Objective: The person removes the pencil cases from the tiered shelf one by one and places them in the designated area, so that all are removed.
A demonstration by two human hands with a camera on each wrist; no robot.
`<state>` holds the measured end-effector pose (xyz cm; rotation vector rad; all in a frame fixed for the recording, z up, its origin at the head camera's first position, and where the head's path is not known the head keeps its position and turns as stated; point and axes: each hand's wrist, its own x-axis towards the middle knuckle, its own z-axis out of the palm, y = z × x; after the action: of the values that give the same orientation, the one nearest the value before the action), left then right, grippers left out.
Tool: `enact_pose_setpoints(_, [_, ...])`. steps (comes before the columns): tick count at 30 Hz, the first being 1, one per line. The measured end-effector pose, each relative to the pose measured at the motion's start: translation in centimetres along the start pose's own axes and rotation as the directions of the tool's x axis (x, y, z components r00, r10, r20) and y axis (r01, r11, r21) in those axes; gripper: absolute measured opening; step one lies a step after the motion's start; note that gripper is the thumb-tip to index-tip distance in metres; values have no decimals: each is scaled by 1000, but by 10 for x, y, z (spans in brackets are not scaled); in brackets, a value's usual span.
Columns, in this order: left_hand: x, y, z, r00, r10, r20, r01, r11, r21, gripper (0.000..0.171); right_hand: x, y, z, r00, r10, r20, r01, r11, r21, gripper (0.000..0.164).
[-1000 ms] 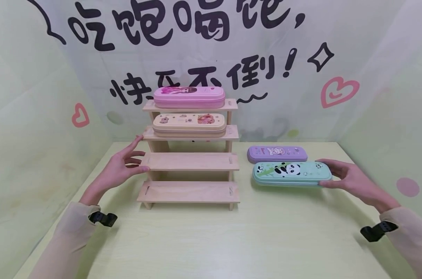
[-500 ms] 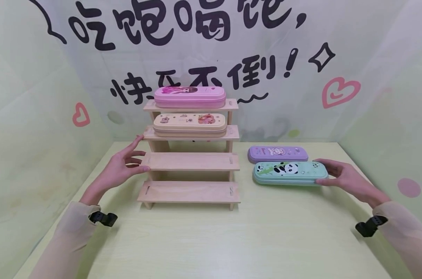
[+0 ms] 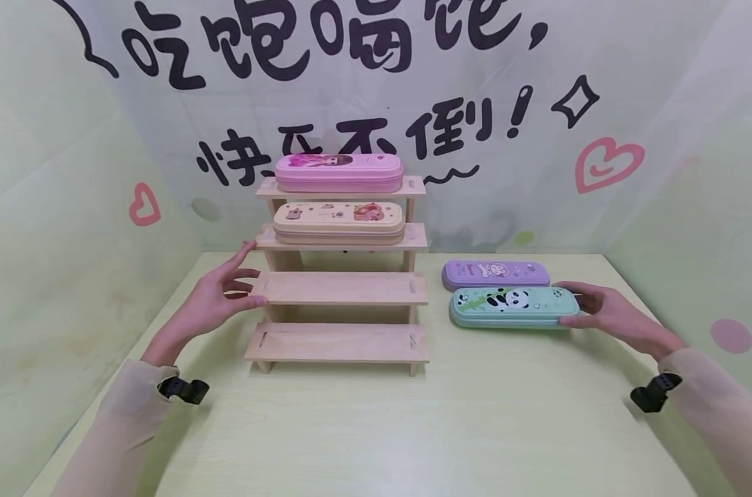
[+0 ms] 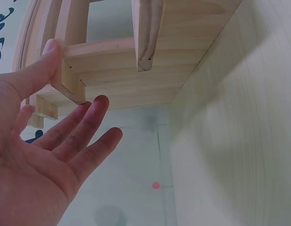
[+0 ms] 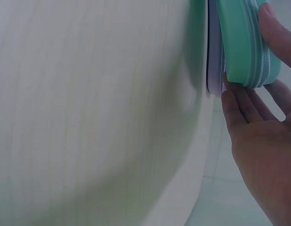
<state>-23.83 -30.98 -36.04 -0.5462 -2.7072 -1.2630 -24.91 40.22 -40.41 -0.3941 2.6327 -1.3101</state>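
Observation:
At the right end of a mint-green pencil case (image 3: 512, 308) with a panda picture, my right hand (image 3: 614, 319) grips it, thumb in front and fingers behind. The right wrist view shows the case's zipper side (image 5: 246, 44) close over the table. A purple pencil case (image 3: 496, 274) lies just behind it. My left hand (image 3: 217, 293) rests against the left side of a stepped wooden rack (image 3: 338, 286), its fingers spread, the thumb at the third board's end and the index finger by the board above. In the left wrist view, the palm (image 4: 32, 183) holds nothing.
A pink pencil case (image 3: 338, 174) sits on the rack's top step, a cream one (image 3: 338, 222) on the second. The two lower steps are bare wood. Fabric walls (image 3: 692, 207) with lettering and hearts enclose the table (image 3: 376, 435) at the back and sides.
My right hand has shifted a little to the left with the mint-green pencil case, which now looks slightly smaller and closer to the table. The left hand keeps its place on the rack.

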Motion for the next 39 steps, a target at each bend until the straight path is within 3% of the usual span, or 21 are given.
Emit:
enact_pose_setpoints(8, [0, -1, 0, 1000, 3, 4, -3, 1000, -5, 109, 7, 2, -2, 999, 28, 35, -27, 999, -27, 81])
enact_pose_setpoints(39, [0, 1, -1, 1000, -6, 7, 6, 1000, -13, 110, 22, 12, -1, 999, 25, 25, -23, 995, -93, 82])
